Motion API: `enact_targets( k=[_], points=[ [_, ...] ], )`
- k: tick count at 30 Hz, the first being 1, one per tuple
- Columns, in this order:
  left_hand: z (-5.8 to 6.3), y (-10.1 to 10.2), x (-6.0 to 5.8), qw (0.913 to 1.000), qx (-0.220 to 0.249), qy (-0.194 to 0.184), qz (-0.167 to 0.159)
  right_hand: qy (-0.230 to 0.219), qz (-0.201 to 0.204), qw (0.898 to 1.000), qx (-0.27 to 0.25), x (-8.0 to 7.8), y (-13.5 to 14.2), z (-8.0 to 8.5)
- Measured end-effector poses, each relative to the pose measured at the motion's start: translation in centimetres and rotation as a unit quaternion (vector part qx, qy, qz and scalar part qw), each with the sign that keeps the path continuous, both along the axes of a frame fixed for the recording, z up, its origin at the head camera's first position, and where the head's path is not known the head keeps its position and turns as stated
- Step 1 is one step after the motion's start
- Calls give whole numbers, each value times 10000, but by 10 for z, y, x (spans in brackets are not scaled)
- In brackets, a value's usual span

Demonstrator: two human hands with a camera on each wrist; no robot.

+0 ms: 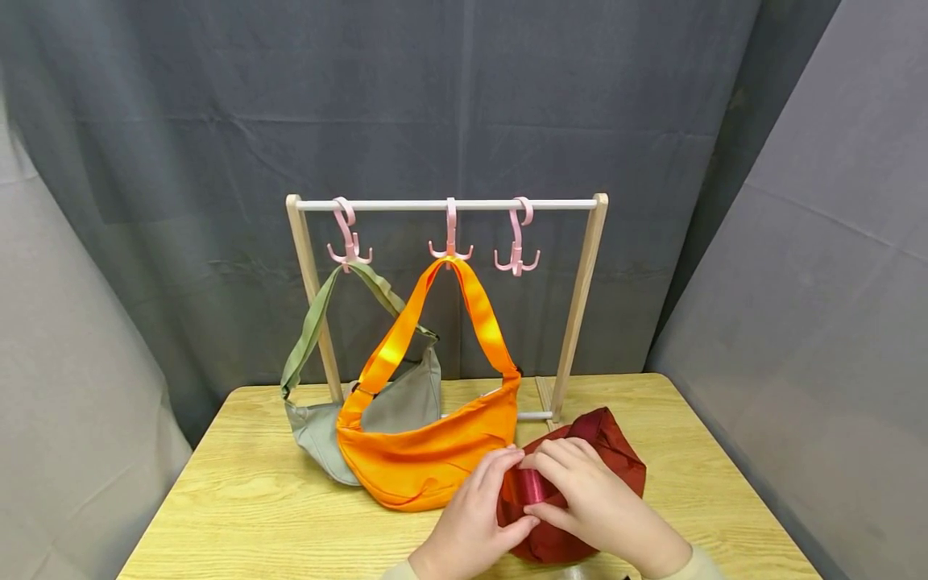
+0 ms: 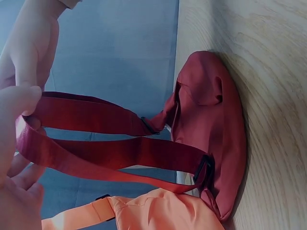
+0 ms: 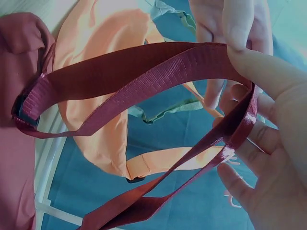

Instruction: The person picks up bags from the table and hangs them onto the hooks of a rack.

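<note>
Both hands hold the strap (image 3: 177,62) of a dark red shoulder bag (image 1: 616,451). My left hand (image 1: 478,507) pinches the raised top of the loop from the left side. Opposite it, my right hand (image 1: 580,499) has thumb and fingers around the same loop, close to the left hand. The bag's body (image 2: 211,115) sits on the table below, with black strap buckles at its ends. Just left of the hands, an orange shoulder bag (image 1: 435,459) hangs by its strap from the middle pink hook (image 1: 451,234).
A rack with a white bar (image 1: 399,205) and wooden legs stands on the wooden table (image 1: 239,483). A grey-green bag (image 1: 319,435) hangs from the left pink hook (image 1: 348,234), partly behind the orange one. The right pink hook (image 1: 517,242) bears no bag. Grey curtains surround the table.
</note>
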State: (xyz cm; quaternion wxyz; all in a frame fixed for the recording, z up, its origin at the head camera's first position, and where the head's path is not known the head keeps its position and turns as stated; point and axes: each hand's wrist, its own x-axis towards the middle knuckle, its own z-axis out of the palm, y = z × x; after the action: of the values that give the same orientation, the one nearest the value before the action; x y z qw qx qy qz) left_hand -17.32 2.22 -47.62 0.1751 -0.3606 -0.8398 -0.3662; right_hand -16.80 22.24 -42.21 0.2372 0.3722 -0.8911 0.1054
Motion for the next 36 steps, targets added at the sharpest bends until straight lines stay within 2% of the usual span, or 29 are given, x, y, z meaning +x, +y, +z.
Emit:
enact_targets(
  k=[4,8,13,20,22,28,36],
  points=[
    [0,1,0,10000,-46,32,12,47,43,10000,-63,1,-2,-1],
    [1,1,1,9997,-112,-198,40,199,146,9996,-124,1,-4,-3],
    [-1,1,1,9996,-128,-209,116,204,229,9995,-116,2,-4,-5],
    [0,-1,1,9966,59,-822,83,257,229,9991,-230,3,-6,-5],
    [-1,-1,0,9971,118,-749,86,168,175,9994,-246,3,-6,-5],
    [-4,-5,-4,9993,288,-145,188,-53,2,9997,-232,2,-3,-6],
    [-2,-10,-8,9987,456,90,188,-80,21,9995,-314,-4,6,-3]
  ],
)
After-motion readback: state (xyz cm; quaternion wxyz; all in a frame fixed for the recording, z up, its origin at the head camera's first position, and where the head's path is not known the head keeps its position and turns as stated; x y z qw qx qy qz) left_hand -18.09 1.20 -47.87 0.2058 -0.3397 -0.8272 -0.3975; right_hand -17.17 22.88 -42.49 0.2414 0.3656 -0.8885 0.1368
